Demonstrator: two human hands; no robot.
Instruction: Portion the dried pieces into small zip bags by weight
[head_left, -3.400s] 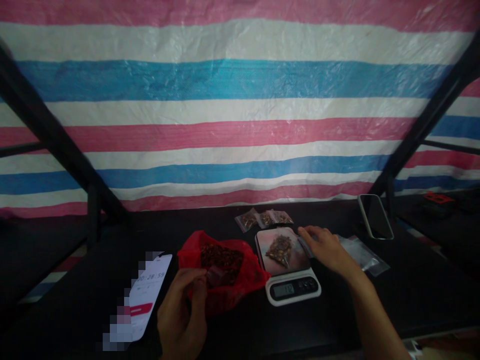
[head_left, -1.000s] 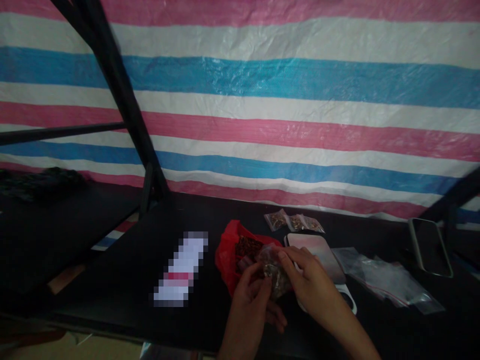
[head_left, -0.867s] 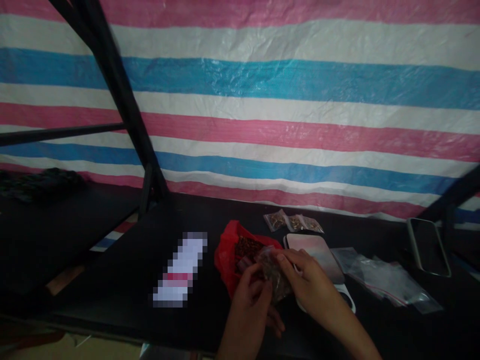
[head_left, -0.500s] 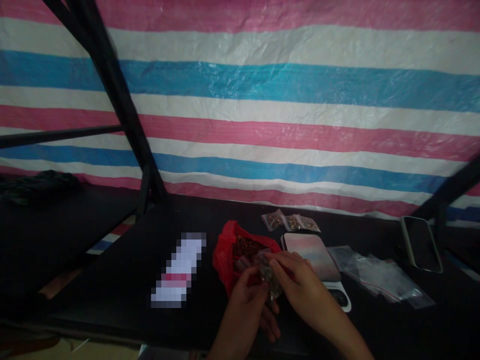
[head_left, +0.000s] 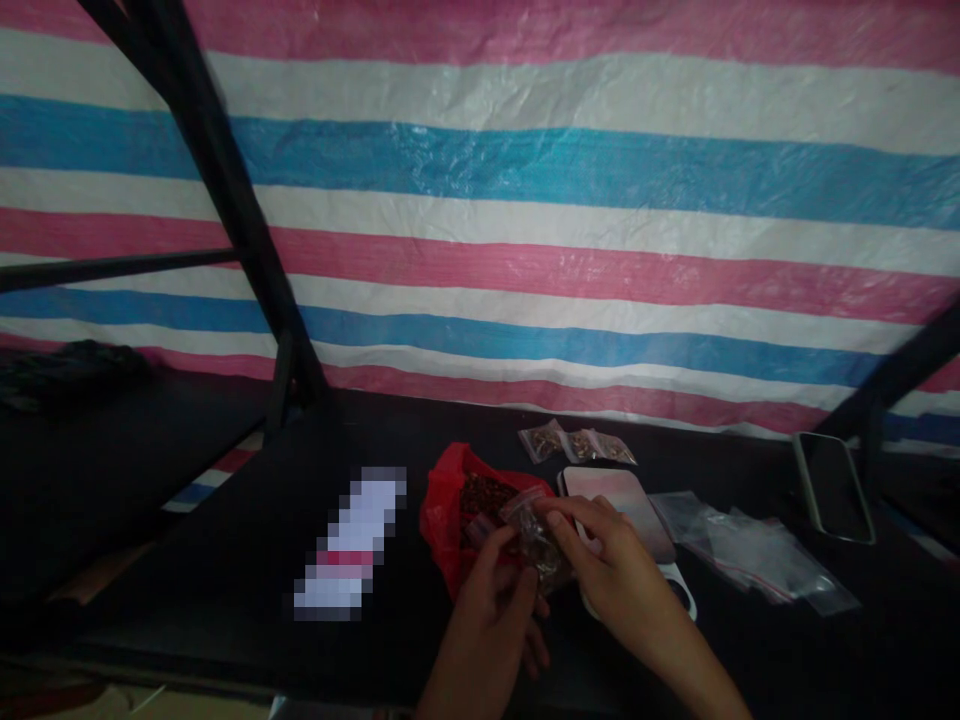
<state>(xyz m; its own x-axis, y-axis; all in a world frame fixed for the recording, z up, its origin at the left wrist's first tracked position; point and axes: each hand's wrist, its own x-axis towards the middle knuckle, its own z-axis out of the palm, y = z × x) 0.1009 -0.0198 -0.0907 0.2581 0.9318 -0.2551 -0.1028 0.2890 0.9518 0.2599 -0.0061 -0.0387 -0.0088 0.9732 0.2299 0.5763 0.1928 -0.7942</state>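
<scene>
Between my two hands is a small clear zip bag, with some brownish contents that I cannot make out well. My left hand grips its left side between thumb and fingers. At the bag's upper right edge, the thumb and forefinger of my right hand pinch the plastic. Just behind the hands stands an open red plastic bag holding small dark brown pieces. Partly covered by my right hand is a white scale with a shiny square plate.
Three small filled zip bags lie in a row behind the scale. Flat clear bags are spread to its right, near a phone. A pixelated pale item lies left. Black metal bars stand before a striped sheet.
The zip bag's top edge shows more fully and looks flatter now. My right hand has shifted slightly right along it, its forefinger stretched out more. The whole view has moved a little.
</scene>
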